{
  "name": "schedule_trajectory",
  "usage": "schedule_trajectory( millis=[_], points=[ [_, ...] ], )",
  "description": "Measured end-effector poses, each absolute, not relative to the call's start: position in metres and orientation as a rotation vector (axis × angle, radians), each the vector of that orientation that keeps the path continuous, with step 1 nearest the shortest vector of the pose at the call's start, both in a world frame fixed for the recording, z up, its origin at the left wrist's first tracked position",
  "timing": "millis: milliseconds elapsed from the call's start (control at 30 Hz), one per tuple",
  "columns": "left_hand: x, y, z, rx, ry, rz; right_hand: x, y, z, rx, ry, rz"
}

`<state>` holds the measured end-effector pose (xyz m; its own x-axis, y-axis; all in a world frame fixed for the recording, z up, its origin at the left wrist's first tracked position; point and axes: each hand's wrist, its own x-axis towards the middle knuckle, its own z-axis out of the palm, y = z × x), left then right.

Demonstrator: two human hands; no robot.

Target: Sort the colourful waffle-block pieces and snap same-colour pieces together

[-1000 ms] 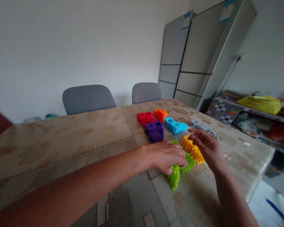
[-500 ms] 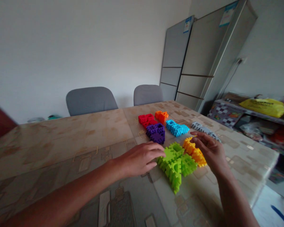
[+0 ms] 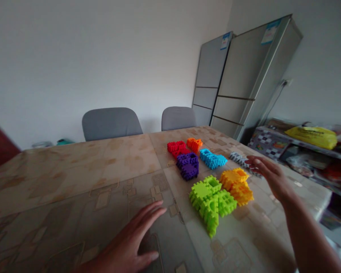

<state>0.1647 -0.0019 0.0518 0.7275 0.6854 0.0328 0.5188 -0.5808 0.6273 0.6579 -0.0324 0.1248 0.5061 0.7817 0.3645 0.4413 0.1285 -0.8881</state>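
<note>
Above the near part of the table, my left hand (image 3: 136, 237) is held with thumb and fingers apart, holding nothing. My right hand (image 3: 268, 176) reaches in from the right with its fingers stretched out; it covers part of the grey interlocking blocks (image 3: 238, 158), and whether it touches them cannot be told. Between the hands lie lime green interlocking blocks (image 3: 204, 195), joined into a stepped shape. Yellow-orange blocks (image 3: 236, 184) sit right behind these. Farther back are purple (image 3: 188, 166), light blue (image 3: 213, 159), red (image 3: 176, 148) and orange blocks (image 3: 194, 144).
A patterned cover lies over the table (image 3: 125, 159). Two grey chairs (image 3: 112, 123) stand along its far side. Beyond the right edge are a silver refrigerator (image 3: 241, 72) and a shelf holding a yellow bag (image 3: 312, 136).
My left hand has left the green blocks and come back left and nearer. The right hand has gone from the yellow-orange blocks to the grey ones. The yellow-orange blocks lie turned differently.
</note>
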Motion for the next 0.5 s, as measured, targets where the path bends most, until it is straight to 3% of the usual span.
schedule_trajectory(
  millis=[500],
  points=[
    [0.307, -0.016, 0.041, 2.281, 0.767, 0.661, 0.681, -0.003, 0.058, -1.621, -1.085, 0.394]
  ],
)
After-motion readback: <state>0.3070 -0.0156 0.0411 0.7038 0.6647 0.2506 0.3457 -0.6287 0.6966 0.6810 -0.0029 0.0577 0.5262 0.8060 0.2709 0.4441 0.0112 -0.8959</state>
